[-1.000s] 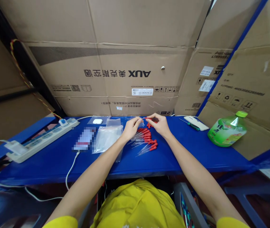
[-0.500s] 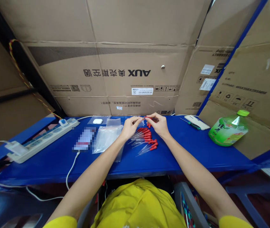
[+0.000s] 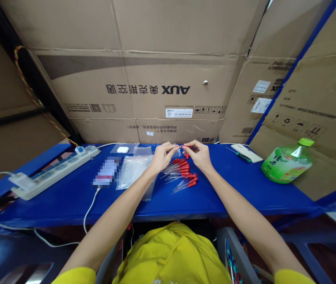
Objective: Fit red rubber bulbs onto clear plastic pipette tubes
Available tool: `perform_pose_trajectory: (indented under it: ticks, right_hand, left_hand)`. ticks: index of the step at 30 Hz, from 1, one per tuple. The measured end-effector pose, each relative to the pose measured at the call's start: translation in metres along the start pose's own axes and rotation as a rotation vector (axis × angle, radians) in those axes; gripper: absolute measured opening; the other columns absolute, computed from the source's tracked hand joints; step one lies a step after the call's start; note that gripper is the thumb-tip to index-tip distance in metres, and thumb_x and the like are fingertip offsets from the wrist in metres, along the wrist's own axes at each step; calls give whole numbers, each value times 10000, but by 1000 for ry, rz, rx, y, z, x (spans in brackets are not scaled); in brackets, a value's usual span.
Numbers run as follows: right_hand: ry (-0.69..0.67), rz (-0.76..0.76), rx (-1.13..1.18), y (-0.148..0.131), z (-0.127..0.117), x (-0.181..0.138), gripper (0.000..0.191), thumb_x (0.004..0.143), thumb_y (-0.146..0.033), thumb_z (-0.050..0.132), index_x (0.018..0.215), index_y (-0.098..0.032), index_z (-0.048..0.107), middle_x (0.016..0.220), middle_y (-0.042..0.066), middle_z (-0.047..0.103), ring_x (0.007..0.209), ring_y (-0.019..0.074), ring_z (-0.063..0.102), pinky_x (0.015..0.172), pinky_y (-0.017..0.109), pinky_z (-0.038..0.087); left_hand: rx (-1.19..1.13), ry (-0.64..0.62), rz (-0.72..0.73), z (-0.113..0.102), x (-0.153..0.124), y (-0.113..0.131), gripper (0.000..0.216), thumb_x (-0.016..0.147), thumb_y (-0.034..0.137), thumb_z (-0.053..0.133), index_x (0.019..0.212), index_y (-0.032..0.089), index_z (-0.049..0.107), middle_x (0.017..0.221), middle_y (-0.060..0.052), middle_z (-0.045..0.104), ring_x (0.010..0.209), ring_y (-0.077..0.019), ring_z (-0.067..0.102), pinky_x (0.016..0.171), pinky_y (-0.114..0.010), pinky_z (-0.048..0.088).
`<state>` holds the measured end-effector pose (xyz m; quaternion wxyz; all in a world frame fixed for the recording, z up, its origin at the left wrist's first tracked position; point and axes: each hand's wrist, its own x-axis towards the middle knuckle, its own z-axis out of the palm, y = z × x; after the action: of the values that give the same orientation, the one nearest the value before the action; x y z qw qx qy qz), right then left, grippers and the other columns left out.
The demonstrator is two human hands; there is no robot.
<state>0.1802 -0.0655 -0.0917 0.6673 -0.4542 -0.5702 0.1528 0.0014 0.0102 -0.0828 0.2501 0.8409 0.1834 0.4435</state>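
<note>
My left hand [image 3: 163, 156] and my right hand [image 3: 197, 154] meet fingertip to fingertip at the far part of the table. Between the right fingertips shows a bit of red rubber bulb [image 3: 182, 146]. The left fingers are pinched together, pointing at the bulb; what they hold, apparently a thin clear tube, is mostly hidden. Just below the hands lies a row of glass droppers [image 3: 182, 169] with red bulbs, their clear tips pointing left. Loose clear tubes [image 3: 177, 152] and a few loose red bulbs [image 3: 187, 155] sit between and behind the hands.
Clear plastic bags [image 3: 132, 171], a phone [image 3: 107, 171] on a cable, a white case [image 3: 123, 150] and a power strip [image 3: 58, 169] lie left. On the right are a green-handled screwdriver [image 3: 243, 157], a white object [image 3: 252, 154] and a green bottle [image 3: 287, 161]. Cardboard [image 3: 156, 71] walls the back.
The view has shifted slightly, moving the scene a little to the right. Both hands keep nearly the same pinched pose, fingertips still together; the row of droppers looks unchanged.
</note>
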Motion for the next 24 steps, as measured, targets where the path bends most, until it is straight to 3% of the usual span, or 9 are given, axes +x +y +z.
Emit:
perform_pose_trajectory:
  ticks: [14,24]
  right_hand:
    - [-56,42,45,-2,-1,1,312,797,-490,826,860,-203,721,723,16,729,645,185,718,650,317,594]
    - [-97,27,-22,-3,-6,0,287,791,-471,834,890,-205,783,732,36,769,626,205,723,646,341,602]
  left_hand:
    - [65,-49,51,-6,0,5,405,1046,449,510,1090,183,813,770,-52,617,704,-171,557,680,-302,384]
    - [68,-55,122,-8,-1,1,359,1038,405,529,1126,191,803,866,-83,635,818,-205,592,796,-328,437]
